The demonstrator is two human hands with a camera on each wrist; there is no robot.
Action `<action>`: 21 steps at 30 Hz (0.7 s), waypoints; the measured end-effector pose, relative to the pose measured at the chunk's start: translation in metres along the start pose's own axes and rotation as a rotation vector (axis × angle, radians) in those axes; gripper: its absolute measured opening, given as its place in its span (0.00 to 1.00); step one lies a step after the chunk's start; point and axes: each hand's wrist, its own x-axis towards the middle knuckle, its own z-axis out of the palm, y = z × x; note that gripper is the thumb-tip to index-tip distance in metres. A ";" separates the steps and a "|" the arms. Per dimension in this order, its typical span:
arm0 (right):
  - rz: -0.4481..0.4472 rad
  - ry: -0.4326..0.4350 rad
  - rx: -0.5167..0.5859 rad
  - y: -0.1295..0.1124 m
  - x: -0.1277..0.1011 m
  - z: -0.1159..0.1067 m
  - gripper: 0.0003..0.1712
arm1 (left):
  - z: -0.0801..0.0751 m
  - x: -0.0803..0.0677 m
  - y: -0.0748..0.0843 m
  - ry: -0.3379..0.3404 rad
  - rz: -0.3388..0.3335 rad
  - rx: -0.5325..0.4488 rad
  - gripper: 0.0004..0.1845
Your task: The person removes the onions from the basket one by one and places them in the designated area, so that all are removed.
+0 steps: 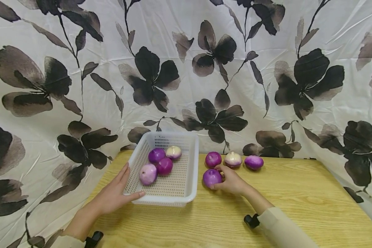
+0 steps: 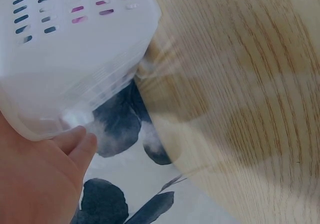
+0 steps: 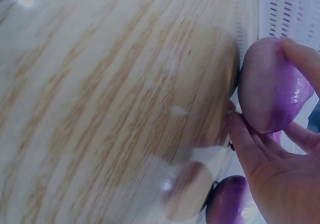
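My right hand [image 1: 232,181] grips a purple onion [image 1: 212,178] between thumb and fingers, just right of the basket. In the right wrist view the held onion [image 3: 272,87] shows its pale and purple sides, close over the wood. My left hand [image 1: 114,193] rests at the near left corner of a white perforated basket [image 1: 191,179], fingers extended along its left side and thumb over the near rim. Inside it sit a purple onion [image 1: 156,155], a magenta onion [image 1: 165,166], a pale pink onion [image 1: 148,174] and a white-topped onion [image 1: 174,152].
Beyond my right hand, a purple onion [image 1: 213,159], a whitish onion [image 1: 233,159] and another purple onion [image 1: 254,162] stand in a row near the back edge of the wooden table [image 1: 297,196]. A floral cloth [image 1: 173,31] hangs behind and at both sides.
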 end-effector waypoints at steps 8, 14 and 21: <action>0.014 -0.007 -0.018 -0.003 -0.002 0.000 0.43 | -0.001 -0.001 0.002 -0.002 -0.005 -0.007 0.65; 0.029 -0.015 0.008 -0.002 -0.003 -0.001 0.45 | -0.001 -0.001 0.002 0.002 -0.005 -0.008 0.65; 0.003 -0.032 0.047 -0.002 -0.008 -0.004 0.47 | -0.001 -0.002 0.002 0.006 -0.002 -0.005 0.66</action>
